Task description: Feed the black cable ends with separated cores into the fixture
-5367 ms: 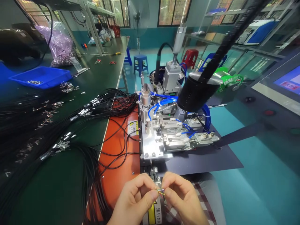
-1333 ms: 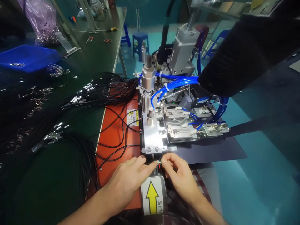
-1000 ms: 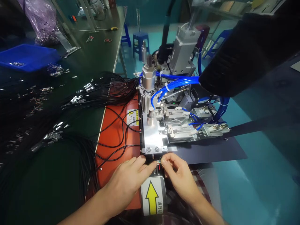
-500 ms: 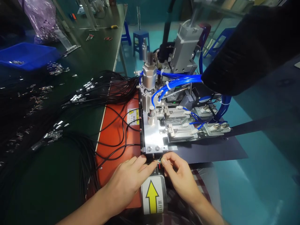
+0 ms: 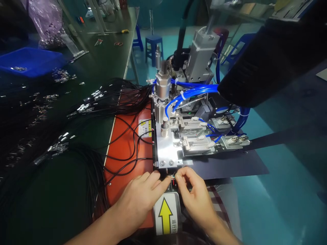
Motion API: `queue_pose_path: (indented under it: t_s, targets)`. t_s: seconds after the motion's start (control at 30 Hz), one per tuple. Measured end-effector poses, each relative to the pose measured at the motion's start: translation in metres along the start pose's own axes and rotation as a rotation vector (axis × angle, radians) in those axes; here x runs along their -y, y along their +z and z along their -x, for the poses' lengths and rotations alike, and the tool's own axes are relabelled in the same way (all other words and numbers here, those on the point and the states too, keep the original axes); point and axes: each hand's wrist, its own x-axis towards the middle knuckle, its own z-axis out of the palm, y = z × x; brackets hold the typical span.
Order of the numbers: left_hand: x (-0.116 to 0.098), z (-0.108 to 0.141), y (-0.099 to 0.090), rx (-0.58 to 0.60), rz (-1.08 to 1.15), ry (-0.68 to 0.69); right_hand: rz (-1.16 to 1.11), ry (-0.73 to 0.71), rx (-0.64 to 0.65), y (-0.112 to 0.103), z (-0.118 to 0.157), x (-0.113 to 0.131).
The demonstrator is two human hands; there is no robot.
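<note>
At the front edge of the machine (image 5: 163,146), my two hands meet over a cluster of thin coloured wires (image 5: 173,179), with red and green showing. My left hand (image 5: 143,190) reaches in from the left, its fingers bent and the index fingertip at the wires; its thumb and whatever it grips are hidden. From the other side my right hand (image 5: 192,187) pinches a fine wire between thumb and index finger. Just below is a white label with a yellow arrow (image 5: 166,214).
Black cables (image 5: 127,158) run across the red base (image 5: 130,136) into the machine's left side. Cable bundles with shiny metal ends (image 5: 58,144) lie on the dark table at left, near a blue tray (image 5: 30,61). Blue air hoses (image 5: 196,89) and a thick black sleeve (image 5: 250,68) hang at right.
The view shifts very slightly. Both hands stay at the same spot, and the right fingertips have moved only a little around the wires.
</note>
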Motion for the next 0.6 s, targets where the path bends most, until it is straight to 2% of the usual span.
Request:
queue_pose_path:
  t_s: [0.1,0.17,0.3,0.37,0.6]
  targets:
    - [0.000,0.000,0.000,0.024,-0.010,-0.001,0.084,-0.012,-0.011,0.000,-0.001,0.002]
    - [-0.001,0.000,-0.001,0.039,-0.015,0.001,0.070,0.040,0.009,-0.001,-0.003,0.004]
    - [-0.001,0.000,0.000,0.057,-0.003,-0.018,-0.244,0.311,0.147,-0.005,-0.009,0.009]
    - [0.000,0.001,0.000,0.069,0.034,-0.028,-0.354,0.386,0.183,-0.006,-0.011,0.011]
    - [0.006,0.002,0.001,0.059,0.197,-0.032,-0.424,0.372,0.166,-0.006,-0.011,0.008]
